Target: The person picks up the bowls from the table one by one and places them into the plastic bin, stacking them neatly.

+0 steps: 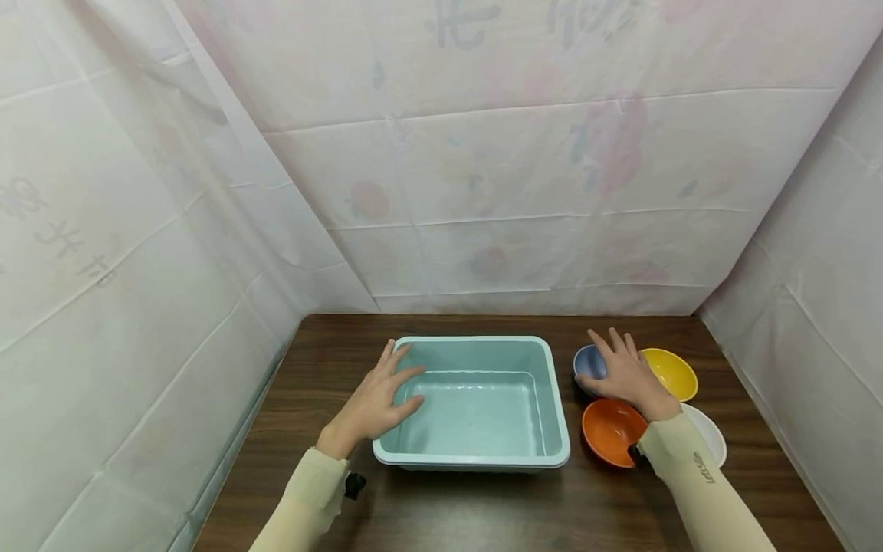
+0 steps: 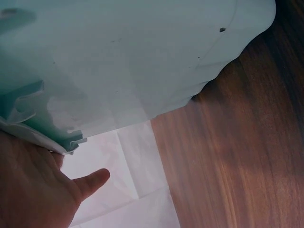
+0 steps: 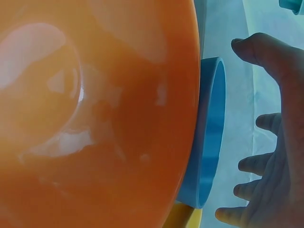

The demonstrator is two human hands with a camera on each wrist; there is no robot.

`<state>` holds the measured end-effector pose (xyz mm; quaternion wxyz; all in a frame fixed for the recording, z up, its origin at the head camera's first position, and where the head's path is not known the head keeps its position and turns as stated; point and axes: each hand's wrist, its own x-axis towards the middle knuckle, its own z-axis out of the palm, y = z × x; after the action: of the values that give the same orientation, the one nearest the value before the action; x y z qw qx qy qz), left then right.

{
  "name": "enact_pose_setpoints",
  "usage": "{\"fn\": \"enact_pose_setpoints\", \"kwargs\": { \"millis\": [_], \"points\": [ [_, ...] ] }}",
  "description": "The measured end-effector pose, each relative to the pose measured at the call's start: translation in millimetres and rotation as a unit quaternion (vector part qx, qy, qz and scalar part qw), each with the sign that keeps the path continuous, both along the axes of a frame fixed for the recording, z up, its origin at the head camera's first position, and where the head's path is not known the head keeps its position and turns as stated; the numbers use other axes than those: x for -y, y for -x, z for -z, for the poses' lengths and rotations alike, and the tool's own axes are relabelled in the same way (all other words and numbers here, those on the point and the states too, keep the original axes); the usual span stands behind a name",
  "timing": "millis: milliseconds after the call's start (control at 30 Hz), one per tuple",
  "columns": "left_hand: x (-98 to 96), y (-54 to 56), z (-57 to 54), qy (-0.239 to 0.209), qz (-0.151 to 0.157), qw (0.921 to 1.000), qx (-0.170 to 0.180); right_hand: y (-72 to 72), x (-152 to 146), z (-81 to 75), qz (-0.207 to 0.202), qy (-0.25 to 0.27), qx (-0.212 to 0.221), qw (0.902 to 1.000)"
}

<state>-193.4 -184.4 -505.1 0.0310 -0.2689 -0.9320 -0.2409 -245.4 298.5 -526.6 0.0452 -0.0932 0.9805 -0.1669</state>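
A pale blue-green rectangular plastic basin (image 1: 476,414) stands on the table. My left hand (image 1: 375,399) is at its left rim with fingers spread; the left wrist view shows the basin's outer wall (image 2: 118,71) beside the hand (image 2: 38,185). My right hand (image 1: 628,376) hovers over a group of bowls, fingers spread and holding nothing. Beneath its fingers is a blue bowl (image 1: 589,364), partly hidden by them. An orange bowl (image 1: 610,429) sits nearer, filling much of the right wrist view, with the blue bowl (image 3: 209,137) behind it and the right hand (image 3: 270,142) to the right.
A yellow bowl (image 1: 672,374) lies right of the right hand. A white bowl (image 1: 707,433) is partly covered by the right sleeve. The dark wood table (image 1: 476,510) is bordered by pale printed cloth (image 1: 517,192) at the back and both sides.
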Motion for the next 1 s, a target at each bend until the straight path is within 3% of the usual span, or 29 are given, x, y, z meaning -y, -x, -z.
{"fn": "enact_pose_setpoints", "kwargs": {
  "millis": [700, 1000],
  "points": [
    [-3.3, -4.4, -3.4, -0.009, -0.036, 0.9979, 0.053, 3.3, -1, 5.9, -0.007, 0.006, 0.019, 0.9998],
    [-2.1, -3.7, -10.5, 0.022, -0.025, 0.995, 0.095, 1.1, -1, 12.2, -0.007, 0.005, 0.021, 0.9997]
  ]
}}
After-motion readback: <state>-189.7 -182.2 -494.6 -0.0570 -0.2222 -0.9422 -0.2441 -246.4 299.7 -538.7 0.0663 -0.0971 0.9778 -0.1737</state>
